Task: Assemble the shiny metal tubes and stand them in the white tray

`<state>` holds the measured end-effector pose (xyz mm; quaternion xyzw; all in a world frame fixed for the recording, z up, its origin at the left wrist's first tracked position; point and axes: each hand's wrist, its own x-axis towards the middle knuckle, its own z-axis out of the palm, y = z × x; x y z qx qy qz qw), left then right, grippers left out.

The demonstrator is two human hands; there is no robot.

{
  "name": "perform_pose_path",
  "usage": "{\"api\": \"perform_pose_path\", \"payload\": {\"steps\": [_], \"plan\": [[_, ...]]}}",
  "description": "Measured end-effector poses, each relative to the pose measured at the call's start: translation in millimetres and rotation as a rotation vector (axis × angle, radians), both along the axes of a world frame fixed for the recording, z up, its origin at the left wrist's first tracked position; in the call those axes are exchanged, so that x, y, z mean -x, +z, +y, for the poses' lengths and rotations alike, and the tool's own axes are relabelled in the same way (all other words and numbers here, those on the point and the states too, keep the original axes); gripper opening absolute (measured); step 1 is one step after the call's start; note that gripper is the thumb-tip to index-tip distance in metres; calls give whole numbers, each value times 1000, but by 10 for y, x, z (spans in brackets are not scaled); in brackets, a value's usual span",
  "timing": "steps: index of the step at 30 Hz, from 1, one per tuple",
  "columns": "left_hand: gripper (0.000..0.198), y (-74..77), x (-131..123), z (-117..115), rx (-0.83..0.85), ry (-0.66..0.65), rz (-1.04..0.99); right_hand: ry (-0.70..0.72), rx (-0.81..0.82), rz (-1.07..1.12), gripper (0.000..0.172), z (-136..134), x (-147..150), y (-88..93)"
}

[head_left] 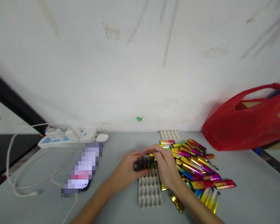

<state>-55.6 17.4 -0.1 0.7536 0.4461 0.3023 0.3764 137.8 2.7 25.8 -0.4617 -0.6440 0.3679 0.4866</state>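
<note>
Both hands meet over the far end of a white tray (149, 193) with rows of small sockets. My left hand (126, 171) and my right hand (165, 168) are closed together on a short row of lighters (144, 162) with black tops, held side by side just above the tray. A heap of shiny multicoloured lighters (196, 165) lies on the grey table right of my right hand, some yellow ones near its wrist.
A second socket tray (170, 135) lies by the wall behind the heap. A red plastic bag (245, 124) sits at the right. At the left are a white power strip (67, 137), looping white cables (21, 174) and a blurred-out phone (80, 169).
</note>
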Motion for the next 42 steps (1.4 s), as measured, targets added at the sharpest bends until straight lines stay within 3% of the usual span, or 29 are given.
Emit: {"api": "perform_pose_path", "payload": {"steps": [5,10,26,35,42], "plan": [[26,5,-21,-1,-8,-10,2,-199,-78,-321,23,138,-161,-68],[27,-17,-30,-14,55,31,-21,-202,-92,-702,11,235,-281,-192],[22,-37,-18,4,77,35,11,-76,-91,-855,11,140,-198,-196],[21,-15,-20,0,41,20,20,-147,-152,-666,7,185,-150,-109],[20,18,-24,-6,42,16,31,-262,-83,-199,16,205,-183,-105]]}}
